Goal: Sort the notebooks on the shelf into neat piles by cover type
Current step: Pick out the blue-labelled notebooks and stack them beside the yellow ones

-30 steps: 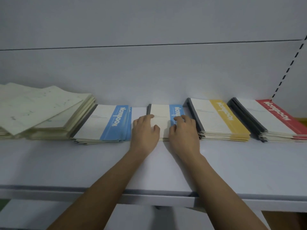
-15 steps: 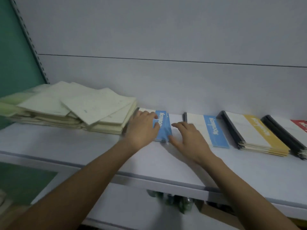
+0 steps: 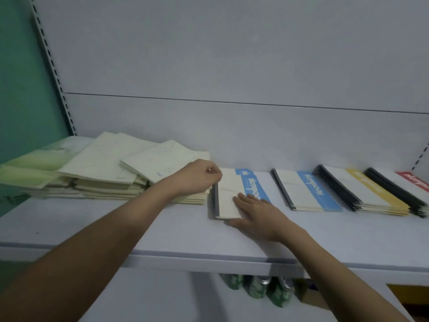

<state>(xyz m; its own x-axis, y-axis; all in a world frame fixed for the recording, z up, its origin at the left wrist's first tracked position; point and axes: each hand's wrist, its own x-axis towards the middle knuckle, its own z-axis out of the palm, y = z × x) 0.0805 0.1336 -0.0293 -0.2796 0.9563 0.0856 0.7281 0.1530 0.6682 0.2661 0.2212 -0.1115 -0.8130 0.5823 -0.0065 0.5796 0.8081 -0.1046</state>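
Note:
The left blue-striped notebook pile [image 3: 228, 194] lies on the shelf [image 3: 116, 219], dark spine to the left. My left hand [image 3: 197, 177] is curled at that pile's far left corner, and its fingertips seem to pinch the spine edge. My right hand [image 3: 255, 211] lies flat on the pile's near part with fingers spread. A second blue-striped pile [image 3: 306, 191] sits just to the right. Beyond it are a yellow-striped pile [image 3: 362, 191] and a red-striped pile [image 3: 404, 185]. A messy heap of cream notebooks [image 3: 111, 168] spreads on the left.
Pale green notebooks [image 3: 34, 162] lie at the far left of the heap, by the green wall. The shelf's back panel stands close behind the piles. Cans [image 3: 257, 289] stand on the level below the shelf edge.
The view swung left. My left hand slid off the top of the left blue pile to its spine corner, uncovering the cover. My right hand moved onto that pile's near part.

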